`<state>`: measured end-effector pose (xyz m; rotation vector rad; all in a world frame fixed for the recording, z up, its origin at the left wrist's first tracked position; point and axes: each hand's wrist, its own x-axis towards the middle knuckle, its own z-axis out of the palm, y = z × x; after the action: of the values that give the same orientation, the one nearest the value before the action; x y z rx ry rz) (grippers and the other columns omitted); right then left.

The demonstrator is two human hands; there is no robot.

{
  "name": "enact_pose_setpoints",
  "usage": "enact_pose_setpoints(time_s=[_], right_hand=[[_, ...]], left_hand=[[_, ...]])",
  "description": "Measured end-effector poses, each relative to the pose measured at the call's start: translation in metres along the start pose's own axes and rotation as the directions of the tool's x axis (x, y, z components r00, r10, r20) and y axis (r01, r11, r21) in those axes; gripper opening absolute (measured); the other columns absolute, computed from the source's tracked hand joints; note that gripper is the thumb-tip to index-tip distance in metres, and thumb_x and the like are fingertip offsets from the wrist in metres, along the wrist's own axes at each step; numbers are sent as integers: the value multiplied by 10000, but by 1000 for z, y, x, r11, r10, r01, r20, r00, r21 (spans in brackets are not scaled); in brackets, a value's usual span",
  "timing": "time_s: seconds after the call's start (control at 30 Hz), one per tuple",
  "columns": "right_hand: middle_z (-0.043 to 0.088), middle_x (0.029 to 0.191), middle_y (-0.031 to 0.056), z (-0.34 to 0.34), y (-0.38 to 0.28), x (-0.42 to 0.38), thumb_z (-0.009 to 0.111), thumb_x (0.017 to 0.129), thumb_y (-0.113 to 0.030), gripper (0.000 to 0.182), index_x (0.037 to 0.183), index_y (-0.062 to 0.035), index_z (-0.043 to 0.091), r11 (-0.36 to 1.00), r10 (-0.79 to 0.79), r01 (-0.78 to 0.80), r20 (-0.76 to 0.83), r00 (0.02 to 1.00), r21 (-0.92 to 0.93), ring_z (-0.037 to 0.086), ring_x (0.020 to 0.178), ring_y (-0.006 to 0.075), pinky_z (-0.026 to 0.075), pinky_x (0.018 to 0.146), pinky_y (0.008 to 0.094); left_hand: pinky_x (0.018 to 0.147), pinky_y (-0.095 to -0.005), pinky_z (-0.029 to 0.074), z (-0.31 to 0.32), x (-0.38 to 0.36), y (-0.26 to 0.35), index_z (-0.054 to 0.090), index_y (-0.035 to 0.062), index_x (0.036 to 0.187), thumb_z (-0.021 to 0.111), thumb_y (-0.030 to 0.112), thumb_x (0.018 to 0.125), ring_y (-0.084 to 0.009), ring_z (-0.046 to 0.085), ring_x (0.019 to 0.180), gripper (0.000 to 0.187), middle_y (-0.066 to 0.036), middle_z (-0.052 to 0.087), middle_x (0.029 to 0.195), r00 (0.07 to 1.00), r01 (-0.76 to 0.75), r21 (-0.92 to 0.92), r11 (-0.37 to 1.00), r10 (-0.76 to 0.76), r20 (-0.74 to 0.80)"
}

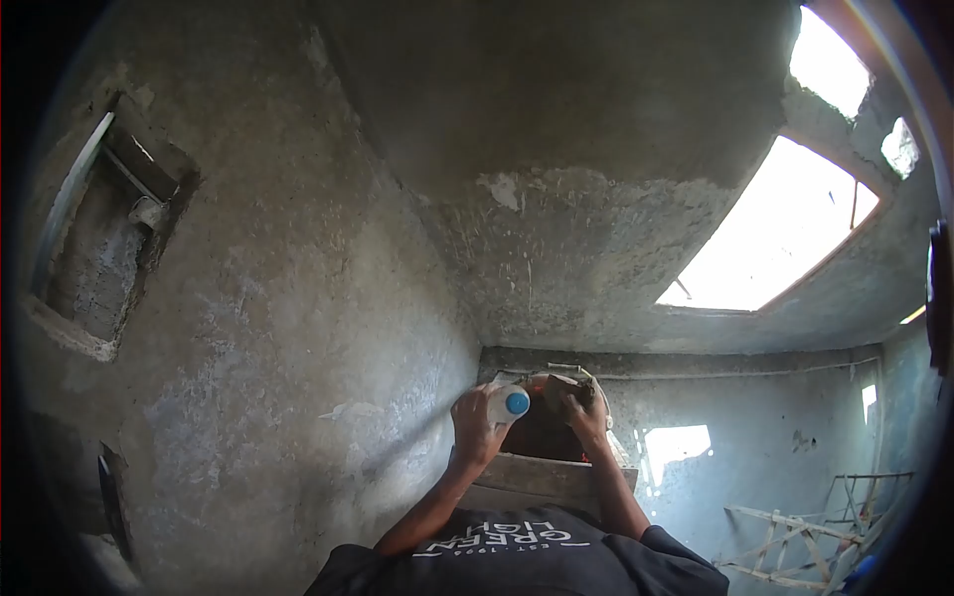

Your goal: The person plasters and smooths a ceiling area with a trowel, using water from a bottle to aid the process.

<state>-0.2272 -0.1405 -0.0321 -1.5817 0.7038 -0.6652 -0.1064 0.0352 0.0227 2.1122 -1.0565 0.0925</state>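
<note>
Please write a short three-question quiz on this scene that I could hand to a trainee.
1. Multiple choice: which hand grips the bottle with the blue cap?
A. Right hand
B. Left hand
C. Neither hand

2. True or false: the dark shirt bears white lettering.

3. Fill the gap: the lattice frame stands toward the lower ____ corner of the picture.

Key: 1. B; 2. True; 3. right.
</note>
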Motion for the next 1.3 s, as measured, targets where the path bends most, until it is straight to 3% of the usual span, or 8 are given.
enact_pose_setpoints(time_s=[0.17, 0.23, 0.37, 0.43, 0.53, 1.03, 1.23, 1.3], right_hand=[[676, 1045, 115, -3, 4, 6, 606, 852, -68, 294, 1136, 10, 604, 992, 104, -100, -63, 993, 71, 626, 1001, 189, 474, 876, 310], [695, 1031, 110, -4, -5, 4, 612, 856, -76, 290, 1136, -12, 645, 950, 310, -312, 42, 950, 36, 648, 946, 170, 495, 832, 305], [708, 1018, 81, 0, -7, 7, 607, 877, -79, 286, 1156, -33, 651, 996, 76, -79, 59, 995, 44, 659, 894, 148, 515, 788, 287], [708, 1021, 75, -1, -11, 6, 599, 887, -76, 277, 1157, -35, 651, 962, 214, -225, 85, 973, 154, 655, 912, 139, 510, 808, 283], [689, 1043, 65, -1, -6, 7, 609, 870, -51, 271, 1136, -35, 660, 997, 71, -71, 52, 996, -3, 644, 951, 156, 500, 857, 298], [706, 965, 80, -1, -35, 2, 577, 868, -37, 255, 1107, -32, 666, 978, 208, -208, 31, 978, -22, 655, 855, 142, 516, 765, 284], [689, 958, 54, 1, -19, 6, 631, 842, -88, 239, 1074, -55, 680, 993, 18, -16, 12, 1000, -118, 645, 854, 147, 510, 750, 296], [687, 959, 59, 1, -23, 5, 622, 839, -90, 227, 1053, -47, 685, 988, 143, -140, 33, 989, -71, 643, 865, 148, 515, 746, 298]], left_hand=[[908, -485, 378, -3, -24, 1, 449, 56, 1240, 802, 105, 687, -371, 516, 1083, 657, -171, 540, 1120, 1000, -2, 19, 1000, 2, 14], [906, -489, 381, -3, -28, 1, 448, 45, 1239, 797, 104, 697, -380, 514, 1080, 648, -179, 536, 1114, 998, 7, 29, 1000, -9, 55], [894, -488, 391, 1, -25, 2, 456, 50, 1228, 802, 113, 683, -386, 523, 1066, 649, -183, 550, 1111, 1000, -1, 11, 1000, 1, 4], [901, -485, 388, 3, -28, -1, 445, 36, 1238, 801, 101, 686, -390, 522, 1065, 660, -188, 542, 1107, 1000, 22, 2, 1000, -22, 7], [882, -487, 406, 1, -24, 0, 458, 23, 1215, 799, 97, 683, -401, 538, 1033, 636, -194, 556, 1079, 1000, 13, -22, 1000, -13, -3], [842, -485, 432, 0, -19, -4, 479, 52, 1200, 791, 108, 699, -397, 551, 1012, 593, -170, 573, 1074, 1000, 31, -1, 1000, -31, 3], [867, -484, 431, -1, -21, -4, 462, 45, 1237, 786, 97, 700, -395, 543, 1042, 629, -189, 560, 1099, 998, 65, -32, 997, -66, -17], [881, -478, 438, 1, -22, -7, 490, 24, 1210, 795, 117, 697, -400, 552, 1041, 603, -200, 575, 1099, 996, 65, -42, 997, -67, -51]])
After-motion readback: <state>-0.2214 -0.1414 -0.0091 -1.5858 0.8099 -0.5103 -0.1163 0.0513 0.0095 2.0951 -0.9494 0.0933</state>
